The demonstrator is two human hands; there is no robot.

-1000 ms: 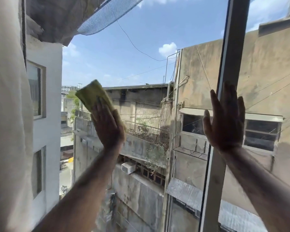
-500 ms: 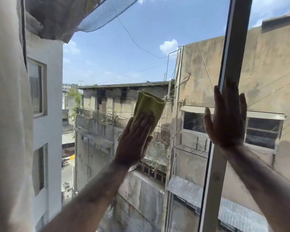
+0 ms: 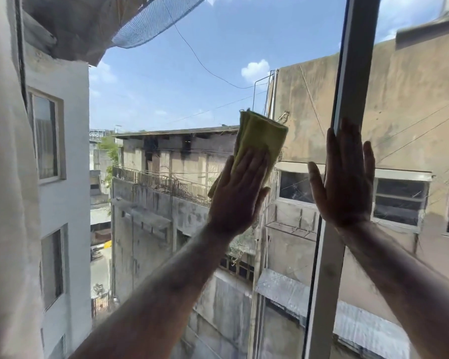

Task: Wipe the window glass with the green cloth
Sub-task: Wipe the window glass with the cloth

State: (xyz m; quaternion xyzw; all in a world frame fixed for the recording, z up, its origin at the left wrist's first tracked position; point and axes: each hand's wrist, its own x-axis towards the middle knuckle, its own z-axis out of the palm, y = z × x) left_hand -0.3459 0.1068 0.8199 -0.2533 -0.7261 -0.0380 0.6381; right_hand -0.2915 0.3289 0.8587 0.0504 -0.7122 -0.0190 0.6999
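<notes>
1. The green cloth (image 3: 261,137) is a soft, folded pad of yellow-green fabric, roughly oblong, with layered edges showing along its left side and a slightly rumpled top corner.
2. It lies flat against the window glass (image 3: 166,94), near the middle of the pane and just left of the window frame (image 3: 347,73).
3. The left hand (image 3: 240,195) presses on the lower half of the cloth, palm to the glass. Its fingers (image 3: 252,164) are straight and close together, laid flat over the fabric rather than curled round it; the upper half of the cloth sticks out above the fingertips, and a small corner shows below the thumb side.
4. The right hand (image 3: 344,182) is spread open and flat, holding nothing, with its middle fingers resting on the frame and the thumb out over the glass to the left.
5. The frame is a smooth, pale upright bar, tilted slightly in the wide-angle view.
6. The glass is clear, and through it show stained concrete buildings (image 3: 166,203), a railed balcony, hanging wires and blue sky.
7. A pale curtain (image 3: 3,203) hangs at the far left.
</notes>
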